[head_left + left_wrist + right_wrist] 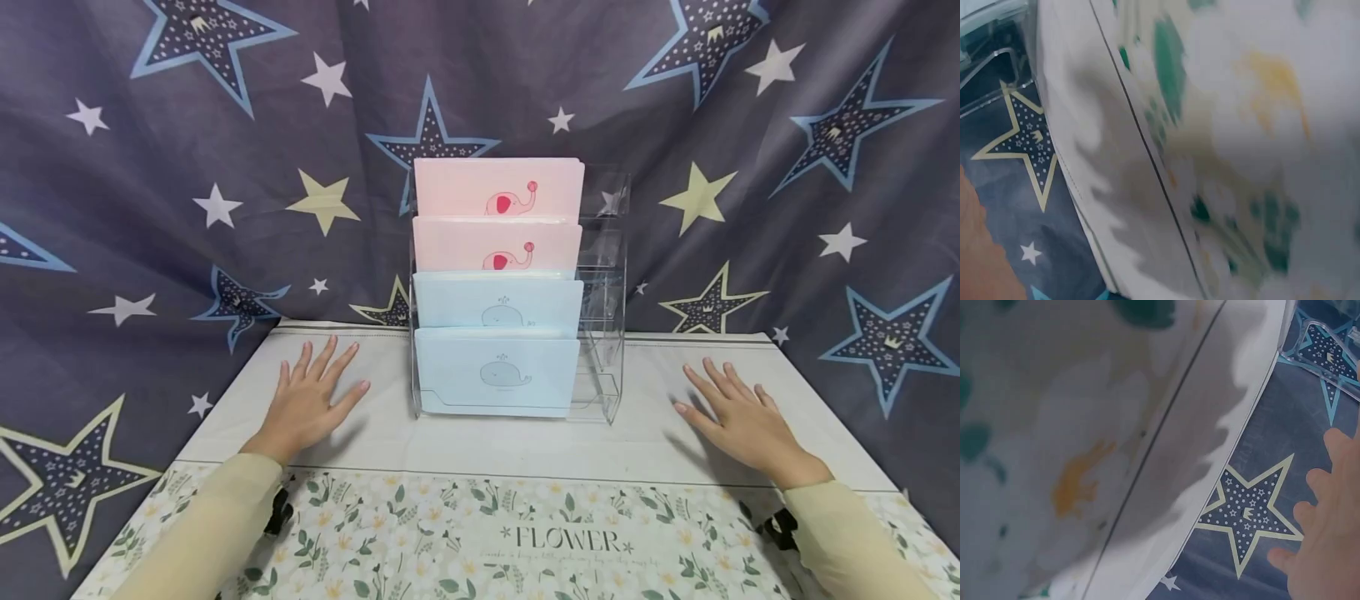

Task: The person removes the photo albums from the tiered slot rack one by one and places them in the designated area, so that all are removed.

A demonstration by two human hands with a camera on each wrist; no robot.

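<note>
A clear acrylic tiered rack (602, 383) stands at the middle of the table's back part. Two pink folders with an elephant drawing, an upper one (457, 187) and a lower one (450, 244), fill its top tiers. Below them sit two light blue folders with a whale drawing, one (457, 302) above the other (457, 375). My left hand (306, 408) is spread left of the rack, fingers straight, holding nothing. To the rack's right, my right hand (742, 421) is likewise spread with nothing in it. Both hands are apart from the rack, with shadows beneath them on the table.
The table carries a white cloth (495, 446) with a floral front section (420, 533) printed "FLOWER". A dark curtain with stars (510, 75) hangs right behind the table and along both sides. The rack's right-hand strip shows bare clear tiers.
</note>
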